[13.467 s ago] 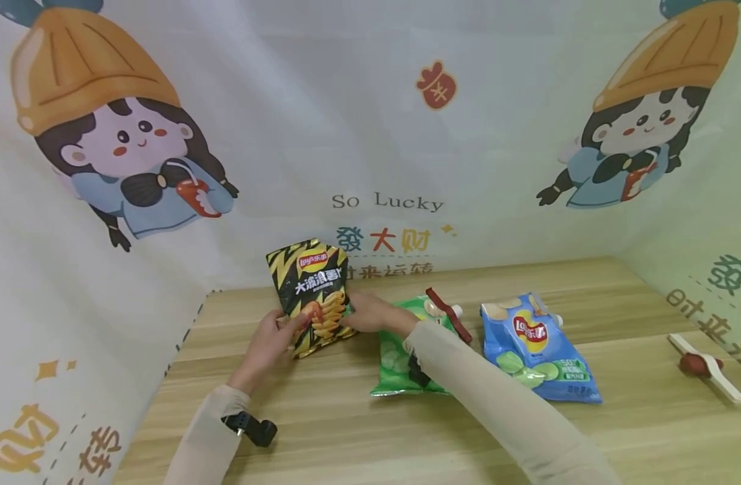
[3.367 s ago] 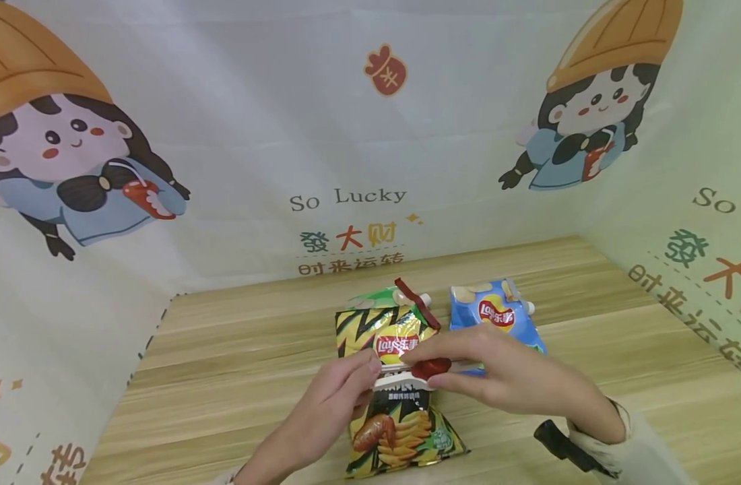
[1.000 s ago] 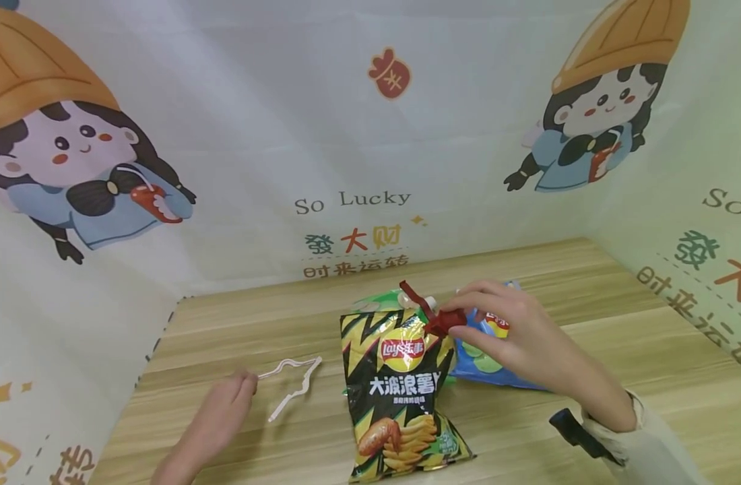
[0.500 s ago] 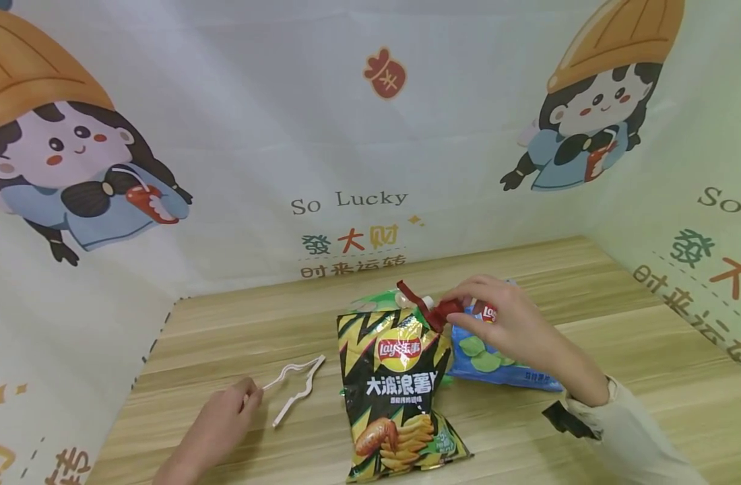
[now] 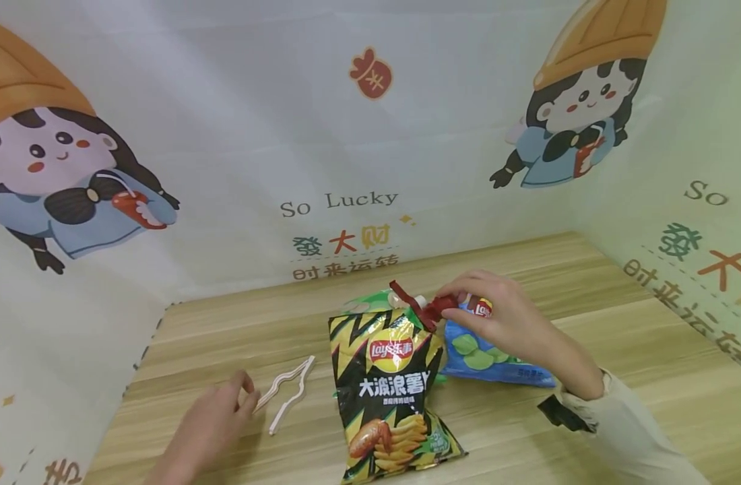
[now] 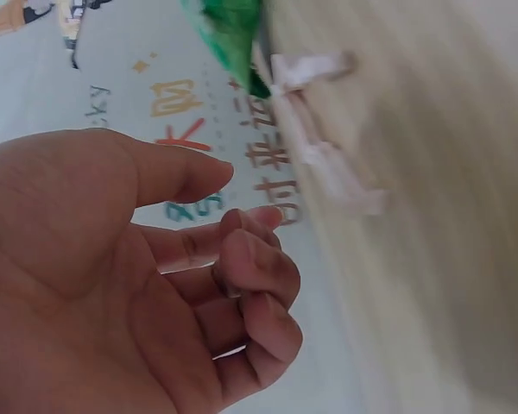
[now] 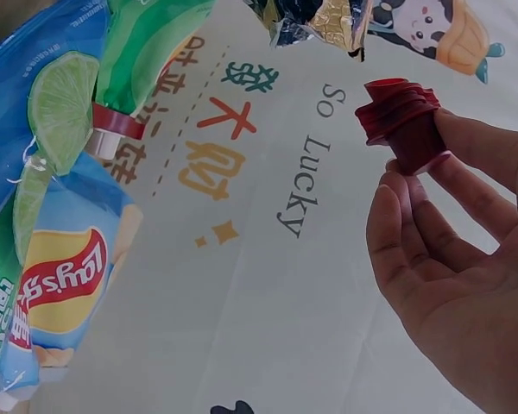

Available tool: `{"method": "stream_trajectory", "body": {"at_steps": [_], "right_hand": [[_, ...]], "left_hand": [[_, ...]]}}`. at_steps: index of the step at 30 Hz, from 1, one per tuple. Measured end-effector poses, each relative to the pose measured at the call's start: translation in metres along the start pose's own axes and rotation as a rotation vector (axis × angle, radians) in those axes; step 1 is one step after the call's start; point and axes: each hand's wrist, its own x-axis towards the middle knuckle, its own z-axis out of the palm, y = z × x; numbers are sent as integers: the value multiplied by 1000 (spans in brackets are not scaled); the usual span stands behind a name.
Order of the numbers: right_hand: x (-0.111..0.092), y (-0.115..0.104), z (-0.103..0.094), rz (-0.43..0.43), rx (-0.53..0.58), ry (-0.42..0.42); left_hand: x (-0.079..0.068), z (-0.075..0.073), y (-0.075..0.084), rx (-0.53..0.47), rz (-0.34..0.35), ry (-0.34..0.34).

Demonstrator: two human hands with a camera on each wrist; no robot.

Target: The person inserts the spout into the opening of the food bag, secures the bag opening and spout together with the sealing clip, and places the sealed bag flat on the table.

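Observation:
My right hand [image 5: 504, 313] pinches a small dark red screw cap [image 7: 406, 125] with ridged rings between thumb and fingers, above the bags' upper ends. Nothing is in my left hand [image 5: 209, 421]; its fingers are loosely curled in the left wrist view. Just beyond its fingertips, an unfolded white bag clip [image 5: 293, 394] lies on the table. Right of the clip is a black and yellow chip bag [image 5: 385, 384], lying partly over a green chip bag [image 5: 370, 301]. That green bag carries a dark red clip [image 5: 402, 293] with a white cap [image 7: 104, 143].
A blue chip bag [image 5: 494, 367] lies to the right, partly behind my right hand. The wooden table [image 5: 213, 330] meets printed cloth walls [image 5: 237, 202] at the back and both sides.
Both hands held the white clip and red cap over the black bag earlier; the cap came away in my right hand. My left hand has since let go of the clip onto the table.

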Motion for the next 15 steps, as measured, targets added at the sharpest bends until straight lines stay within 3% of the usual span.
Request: {"method": "stream_trajectory", "body": {"at_steps": [6,15], "right_hand": [[0,0,-2,4,2,4],[0,-1,-7,20,6,4]], "left_hand": [[3,-20,30,35,118,85],[5,-37,98,54,270,201]]}}
